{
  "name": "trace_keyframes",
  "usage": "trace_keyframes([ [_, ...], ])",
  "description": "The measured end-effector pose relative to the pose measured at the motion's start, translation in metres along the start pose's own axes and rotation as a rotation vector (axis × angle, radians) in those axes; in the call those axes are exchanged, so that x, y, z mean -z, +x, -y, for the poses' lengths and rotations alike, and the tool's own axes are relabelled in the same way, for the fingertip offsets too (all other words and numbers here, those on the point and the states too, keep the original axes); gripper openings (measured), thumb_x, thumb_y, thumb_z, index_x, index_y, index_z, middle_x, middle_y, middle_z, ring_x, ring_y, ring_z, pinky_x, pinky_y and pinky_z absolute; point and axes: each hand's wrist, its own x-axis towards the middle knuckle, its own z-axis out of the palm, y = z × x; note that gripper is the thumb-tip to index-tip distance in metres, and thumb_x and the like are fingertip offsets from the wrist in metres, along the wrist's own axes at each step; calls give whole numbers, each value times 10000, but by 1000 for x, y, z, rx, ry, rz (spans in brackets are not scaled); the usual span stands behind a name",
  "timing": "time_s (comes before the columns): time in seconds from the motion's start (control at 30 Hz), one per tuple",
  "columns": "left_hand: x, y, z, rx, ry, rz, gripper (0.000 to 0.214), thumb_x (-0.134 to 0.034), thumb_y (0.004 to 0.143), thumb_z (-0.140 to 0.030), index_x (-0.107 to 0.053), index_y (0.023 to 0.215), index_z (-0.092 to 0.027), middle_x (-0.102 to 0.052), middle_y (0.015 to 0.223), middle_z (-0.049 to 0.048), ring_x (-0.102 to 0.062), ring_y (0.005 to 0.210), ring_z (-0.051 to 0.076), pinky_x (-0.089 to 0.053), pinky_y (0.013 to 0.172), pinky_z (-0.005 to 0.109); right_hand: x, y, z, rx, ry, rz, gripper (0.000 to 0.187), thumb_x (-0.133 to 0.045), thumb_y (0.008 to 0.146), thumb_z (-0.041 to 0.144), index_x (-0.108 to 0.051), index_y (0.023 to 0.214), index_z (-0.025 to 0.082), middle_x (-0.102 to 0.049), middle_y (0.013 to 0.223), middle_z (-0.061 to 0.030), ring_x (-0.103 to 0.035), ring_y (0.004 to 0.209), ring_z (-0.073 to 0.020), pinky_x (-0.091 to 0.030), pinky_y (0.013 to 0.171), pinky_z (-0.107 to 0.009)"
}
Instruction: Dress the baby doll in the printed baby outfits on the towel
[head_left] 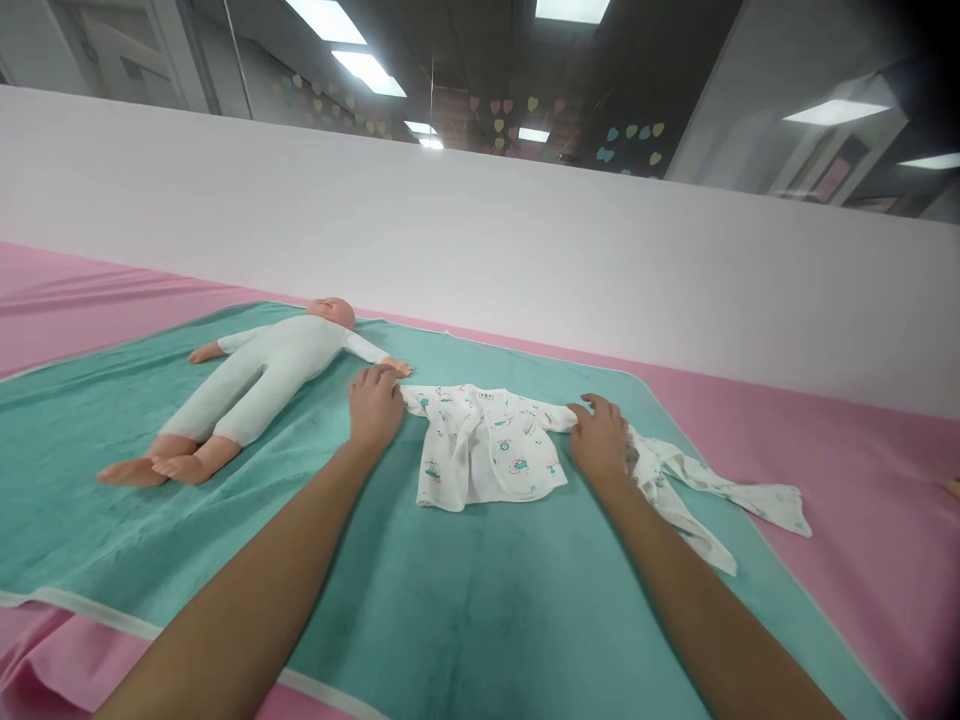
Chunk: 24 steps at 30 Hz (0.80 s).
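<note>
In mid-frame, our left hand and right hand touch a printed baby shirt at both sleeves; we cannot tell whether the fingers clamp it.

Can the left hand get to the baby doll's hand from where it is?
Probably yes: the left hand, at the printed shirt's sleeve, looks right beside the baby doll's hand, and nothing seems to stand between them.

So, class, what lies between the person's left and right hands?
In the head view, a white printed shirt lies between the left hand and right hand, spread on the green blanket, a sleeve reaching towards each.
</note>
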Motion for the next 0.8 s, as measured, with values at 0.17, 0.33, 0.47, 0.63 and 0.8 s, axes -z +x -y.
trace_keyframes([
  [0.17, -12, -20, -44, -173, 187, 378, 277, -408, 889, -380, -582, 1047, -233, -656, 975, 51, -592, 920, 229, -420, 789, 337, 22, -19, 58, 206, 283, 272, 318, -360, 948, 334, -618, 816, 202, -602, 837, -48, -522, 790, -176, -366, 720, -311],
  [0.33, -27, -37, -58, -189, 195, 665, 409, -514, 796, -512, -544, 1100, -241, -670, 904, 44, -615, 809, 238, -428, 648, 309, 45, -36, 90, 397, 211, 218, 312, -496, 886, 474, -620, 781, 207, -582, 1127, -56, -434, 1125, -252, -266, 963, -416],
  [0.47, -28, -40, -61, -146, -20, 690, 254, -475, 826, -314, -557, 1055, -241, -665, 830, 23, -616, 756, 200, -444, 627, 289, 44, -43, 95, 359, 189, 342, 266, -542, 858, 457, -587, 842, 195, -599, 967, -46, -515, 929, -198, -332, 872, -359],
  [0.63, -32, -43, -70, -66, -517, 701, 339, -442, 861, -297, -474, 1194, -239, -608, 1157, 41, -602, 943, 167, -502, 666, 251, 35, -45, 91, 289, 165, 418, 131, -469, 884, 262, -559, 822, 192, -577, 831, -24, -517, 767, -159, -333, 717, -292],
  [0.8, -37, -44, -62, -203, -70, 414, 285, -426, 879, -247, -530, 1140, -197, -580, 1170, 70, -504, 1098, 221, -413, 928, 363, 35, -42, 83, 25, 436, 412, 257, -374, 929, 327, -506, 748, 200, -524, 668, 21, -460, 611, -125, -305, 568, -246],
])
